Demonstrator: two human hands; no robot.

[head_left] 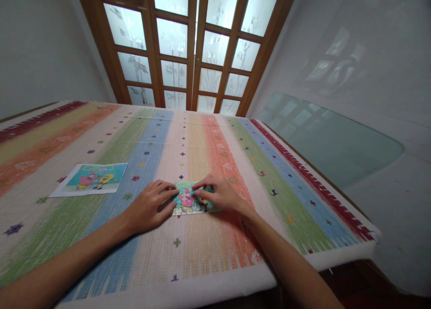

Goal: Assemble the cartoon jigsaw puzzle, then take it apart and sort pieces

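Observation:
A small jigsaw puzzle (186, 201) with a pink cartoon figure on a teal background lies flat on the tablecloth. At its left edge rests my left hand (153, 206), fingers apart and fingertips touching the border. My right hand (215, 193) hovers over the right half of the puzzle, thumb and forefinger brought together in a pinch near its upper middle. A tiny teal puzzle piece (193, 193) appears between those fingertips, though it is hard to separate from the picture below. The hand covers much of the yellow figure on that side.
A printed picture sheet (96, 179) with pink and yellow cartoon figures lies to the left. The striped tablecloth (202, 241) covers the table, its front edge close to me. Beyond stand wooden doors with frosted panes (173, 37); a white wall (363, 76) is at right.

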